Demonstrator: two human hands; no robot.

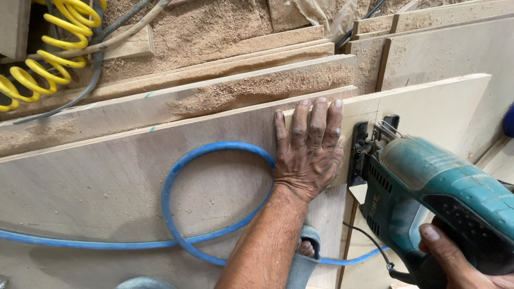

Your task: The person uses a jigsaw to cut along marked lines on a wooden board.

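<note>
Left hand flat on board, saw to its right.
Left hand lies on plywood board; jigsaw just right, right hand gripping it; hose loop left of wrist.

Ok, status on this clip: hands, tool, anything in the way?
Left hand flat on the plywood board, fingers spread. Right hand gripping the green jigsaw, its shoe at the board's edge. Blue hose loops across the board beside the left hand.

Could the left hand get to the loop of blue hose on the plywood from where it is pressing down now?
Probably yes. The left hand lies flat on the plywood sheet, right beside the blue hose loop, with only bare board between them. The right hand holds the green jigsaw on the other side.
</note>
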